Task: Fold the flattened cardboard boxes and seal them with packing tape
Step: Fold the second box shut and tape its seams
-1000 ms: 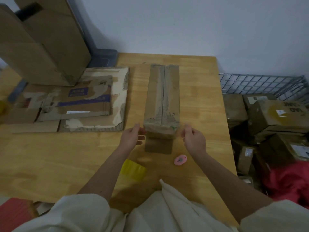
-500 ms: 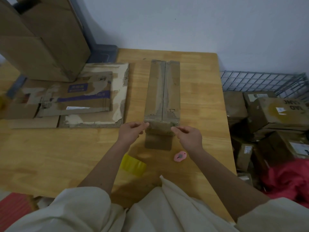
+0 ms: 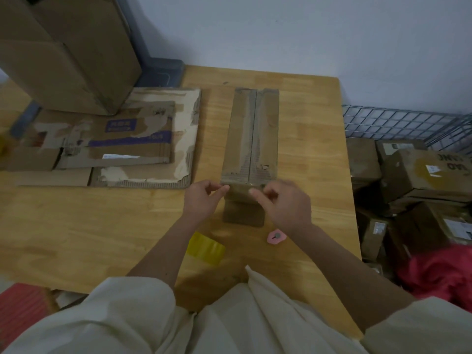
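Note:
A long narrow cardboard box lies lengthwise on the wooden table, its top flaps shut with a seam down the middle. My left hand pinches the box's near left corner between thumb and forefinger. My right hand has its fingers curled and pinches the near top edge by the seam. Below the box's near end a cardboard flap sticks out. A yellow roll of packing tape lies by my left forearm. A small pink cutter lies by my right wrist.
Flattened cardboard boxes are stacked on the table's left side, with a large upright box behind them. Right of the table a wire basket holds several packed boxes and red cloth.
My right hand has slid left along the box's near edge, from the right corner toward the seam. My left hand stays at the left corner. The view has tilted slightly.

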